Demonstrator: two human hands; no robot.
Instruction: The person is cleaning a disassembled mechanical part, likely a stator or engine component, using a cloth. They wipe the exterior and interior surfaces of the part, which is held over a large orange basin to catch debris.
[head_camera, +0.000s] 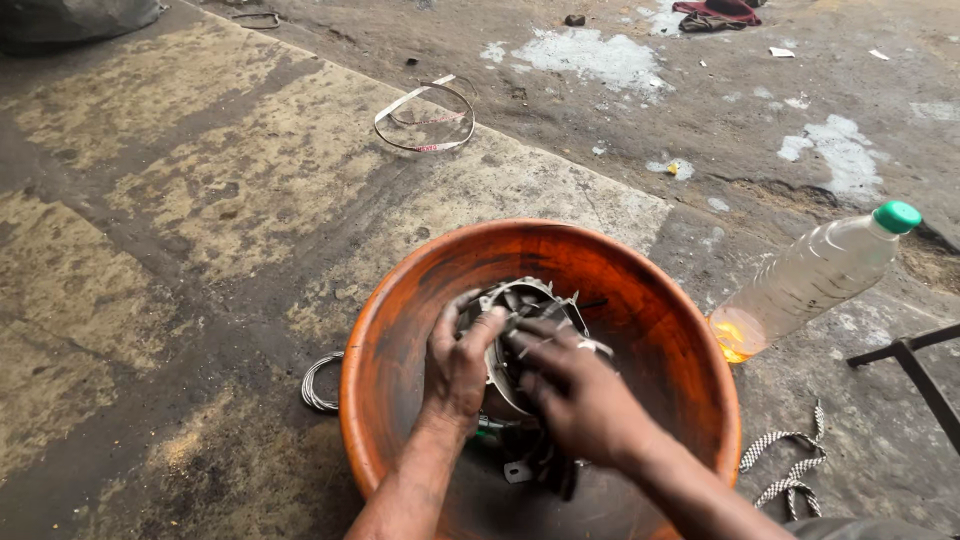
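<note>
Head view: A round orange plastic basin (640, 290) with a dark, wet-looking interior stands on a stained concrete floor (200, 200). Inside the basin, near its centre, sits a grey metal machine part with a ring-shaped housing and projecting tabs (530, 300). The left hand (458, 365) lies on the left side of this part, fingers curled over its rim and closed against the metal. The right hand (580, 395) covers the right side of the part, fingers bent down onto its upper face and closed on it; a pale ring shows on one finger. Both hands are dark with grime. The lower portion of the part is hidden beneath the hands, so its full shape cannot be determined; it appears to rest on the basin bottom.

A clear plastic bottle with a green cap (810, 280) lies tilted just beside the basin's right rim, holding pale yellowish liquid. A coil of grey wire (318, 385) lies against the basin's left rim. A black-and-white braided cord (790, 470) lies at lower right. A thin metal hoop with white tape (425, 120) lies well apart, on the floor beyond.
</note>
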